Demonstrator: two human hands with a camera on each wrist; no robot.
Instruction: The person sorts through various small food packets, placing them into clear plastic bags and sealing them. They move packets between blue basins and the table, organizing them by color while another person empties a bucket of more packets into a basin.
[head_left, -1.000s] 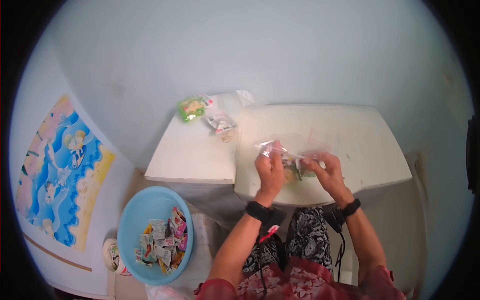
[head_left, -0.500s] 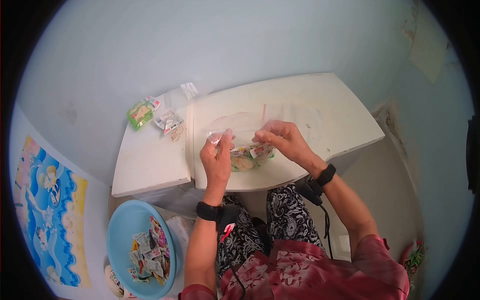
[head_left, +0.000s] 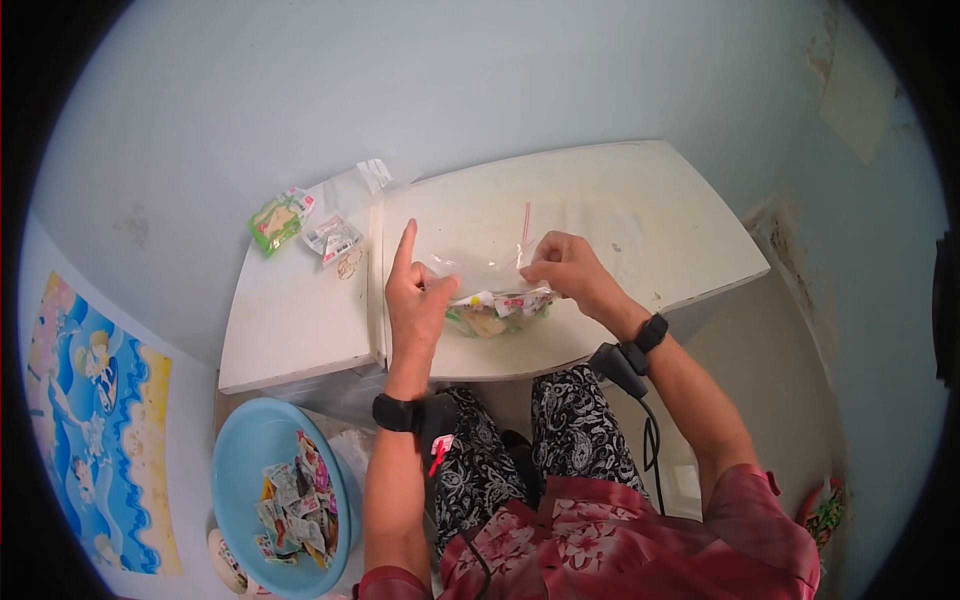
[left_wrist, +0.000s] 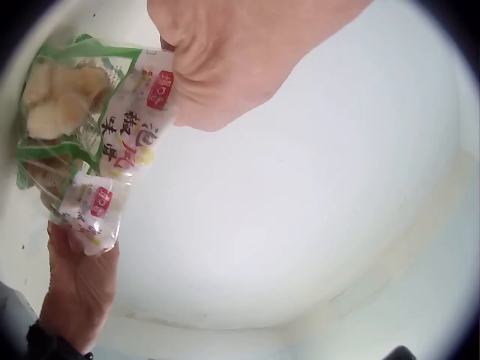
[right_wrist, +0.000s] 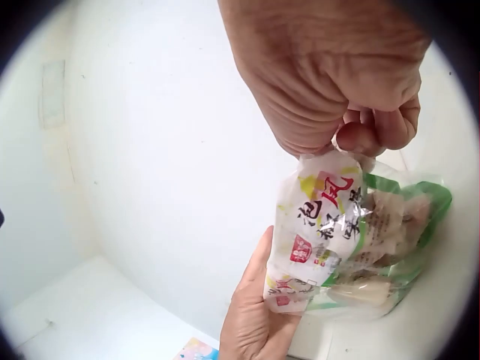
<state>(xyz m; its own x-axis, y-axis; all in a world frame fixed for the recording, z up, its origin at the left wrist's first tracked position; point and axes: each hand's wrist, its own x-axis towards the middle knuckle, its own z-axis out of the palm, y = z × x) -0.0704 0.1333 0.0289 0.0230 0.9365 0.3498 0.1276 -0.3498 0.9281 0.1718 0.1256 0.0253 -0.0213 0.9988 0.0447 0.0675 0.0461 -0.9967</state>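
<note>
A clear plastic bag [head_left: 480, 270] with snack packets [head_left: 487, 320] in its lower part is held over the white table near its front edge. My left hand [head_left: 412, 305] pinches the bag's left side with the thumb, its index finger pointing straight away from me. With thumb and curled fingers, my right hand [head_left: 578, 270] pinches the upper right edge, near a pink strip on the bag. The left wrist view shows pale food pieces [left_wrist: 64, 97] behind green-edged clear film. White packets with red and black print [right_wrist: 322, 210] face the right wrist view.
On the table's left part lie a green snack packet [head_left: 280, 222], a white-printed packet [head_left: 333, 238] and tan loops [head_left: 350, 264]. A light blue basin [head_left: 230, 470] of small packets [head_left: 295, 505] stands at lower left. Plain wall [head_left: 450, 80] backs the table [head_left: 650, 210].
The head view has swung, so table and basin sit further left. My left index finger has straightened away from the bag, and the right hand has a closer pinch on its edge.
</note>
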